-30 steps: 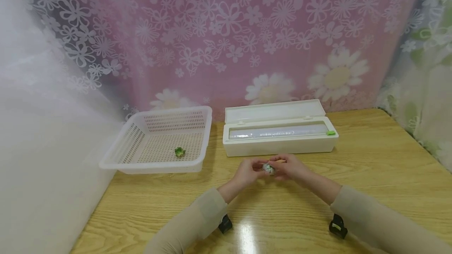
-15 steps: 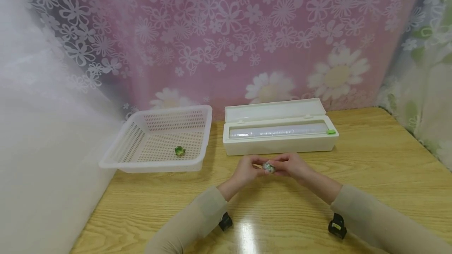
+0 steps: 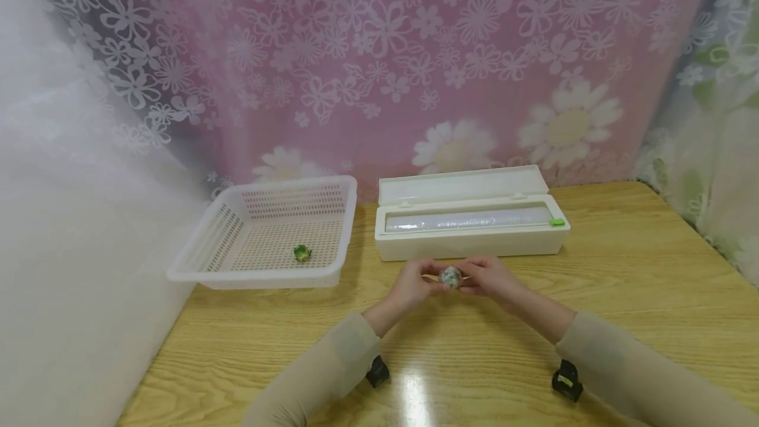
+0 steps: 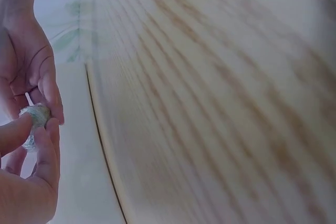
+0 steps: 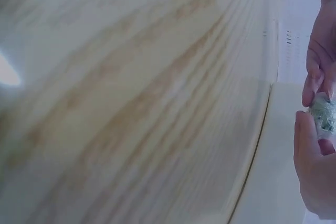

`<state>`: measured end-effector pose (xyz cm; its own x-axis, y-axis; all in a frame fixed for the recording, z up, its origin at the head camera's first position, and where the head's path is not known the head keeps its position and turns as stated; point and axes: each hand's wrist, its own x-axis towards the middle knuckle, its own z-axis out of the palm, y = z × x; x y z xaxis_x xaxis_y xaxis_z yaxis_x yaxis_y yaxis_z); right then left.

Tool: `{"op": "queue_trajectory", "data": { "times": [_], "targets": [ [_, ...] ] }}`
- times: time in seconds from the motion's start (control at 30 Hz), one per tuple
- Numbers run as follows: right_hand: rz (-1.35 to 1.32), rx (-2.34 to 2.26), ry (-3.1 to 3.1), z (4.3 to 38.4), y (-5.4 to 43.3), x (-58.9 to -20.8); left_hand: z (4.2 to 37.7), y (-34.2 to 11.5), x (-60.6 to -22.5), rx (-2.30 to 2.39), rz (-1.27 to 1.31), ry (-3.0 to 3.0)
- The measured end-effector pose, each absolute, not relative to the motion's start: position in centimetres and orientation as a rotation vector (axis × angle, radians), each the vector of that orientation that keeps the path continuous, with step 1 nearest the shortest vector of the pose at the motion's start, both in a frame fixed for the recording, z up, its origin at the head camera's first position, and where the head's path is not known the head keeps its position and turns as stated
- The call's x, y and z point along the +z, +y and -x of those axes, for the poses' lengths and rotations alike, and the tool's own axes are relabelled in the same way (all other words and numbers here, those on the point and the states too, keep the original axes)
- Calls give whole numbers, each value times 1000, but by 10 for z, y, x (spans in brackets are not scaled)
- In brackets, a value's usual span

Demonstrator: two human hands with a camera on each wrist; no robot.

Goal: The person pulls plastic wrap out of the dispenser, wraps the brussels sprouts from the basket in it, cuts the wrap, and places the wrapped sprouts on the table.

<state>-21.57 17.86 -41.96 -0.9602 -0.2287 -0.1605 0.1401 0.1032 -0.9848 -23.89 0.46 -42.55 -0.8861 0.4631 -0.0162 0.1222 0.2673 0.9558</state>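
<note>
Between my two hands is a small round Brussels sprout [image 3: 450,277] wrapped in clear cling film, held just above the table in front of the wrap box. My left hand [image 3: 412,285] pinches it from the left with thumb and fingers. From the right, the fingers of my right hand [image 3: 489,280] grip it too. In the left wrist view the film around the wrapped sprout [image 4: 38,116] looks crinkled and shiny. The right wrist view shows the wrapped sprout [image 5: 324,114] at its right edge, partly cut off.
A white dispenser box [image 3: 474,244] with its lid raised holds a roll of cling film [image 3: 468,220]; a green slider [image 3: 557,222] sits at its right end. Left of it stands a white plastic basket [image 3: 267,280] containing an unwrapped green sprout [image 3: 302,253]. Everything rests on a wooden table [image 3: 474,361].
The wrapped sprout has been turned between my fingers and shows more of its surface now. Both hands stay in nearly the same place; box and basket have not moved.
</note>
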Motion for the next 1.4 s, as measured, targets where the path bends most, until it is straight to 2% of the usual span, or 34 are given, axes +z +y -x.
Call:
{"op": "queue_trajectory", "data": {
  "times": [0.33, 0.53, 1.03, 1.4],
  "targets": [
    [578, -1498, 2629, 213, 178, -423, 240, 2, -427, 1702, -447, 2164],
    [751, -1464, 2771, 211, 176, -424, 239, 3, -425, 1710, -455, 2146],
    [704, -1461, 2911, 206, 195, -420, 239, -10, -429, 1685, -545, 2169],
    [566, -1377, 3007, 200, 238, -420, 221, -38, -399, 1570, -611, 2309]
  ]
}}
